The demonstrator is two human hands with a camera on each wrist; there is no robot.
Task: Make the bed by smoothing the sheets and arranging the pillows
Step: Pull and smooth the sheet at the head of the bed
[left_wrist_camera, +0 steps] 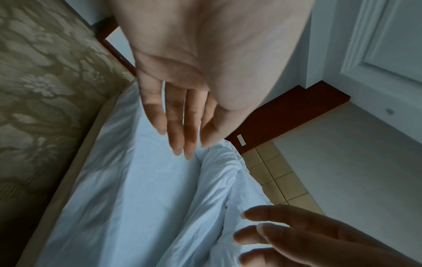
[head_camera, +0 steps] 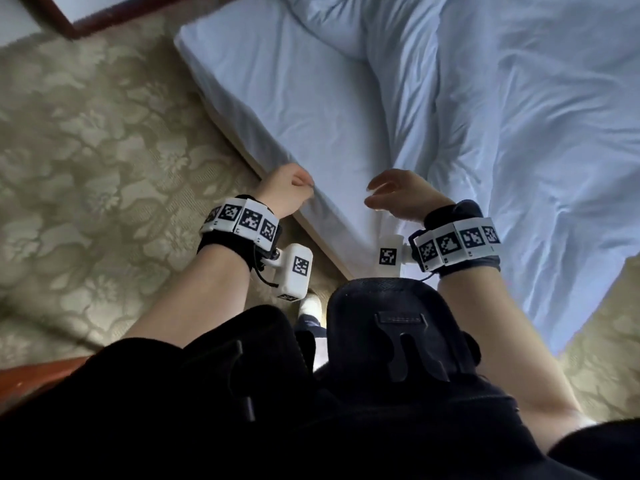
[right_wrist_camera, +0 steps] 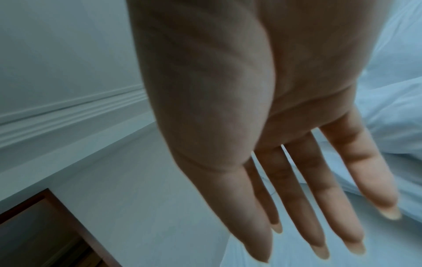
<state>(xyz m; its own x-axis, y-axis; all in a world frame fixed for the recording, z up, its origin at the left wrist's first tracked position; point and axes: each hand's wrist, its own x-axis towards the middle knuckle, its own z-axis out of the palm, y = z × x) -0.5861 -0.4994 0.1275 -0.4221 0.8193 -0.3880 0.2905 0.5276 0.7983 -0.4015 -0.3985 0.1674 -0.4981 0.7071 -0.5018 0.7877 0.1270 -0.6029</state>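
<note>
At the near corner of the bed (head_camera: 242,98), we found a smooth white fitted sheet (head_camera: 311,109) stretched flat over the mattress, its surface only faintly creased. Beside it to the right lay a thick, rumpled white duvet (head_camera: 536,126), bunched in soft folds, its long ridge running away from us toward the head of the bed. Floral-patterned beige carpet (head_camera: 86,140) covered the floor, and a dark red-brown wooden skirting (left_wrist_camera: 285,115) ran along the wall. Our left hand (head_camera: 287,192) hovered at the mattress edge, and the left wrist view showed its fingers (left_wrist_camera: 180,126) straight and relaxed, gripping nothing. Our right hand (head_camera: 398,195) hung above the sheet, fingers (right_wrist_camera: 319,207) spread and extended, likewise empty. Nothing lay between either hand and the sheet.
</note>
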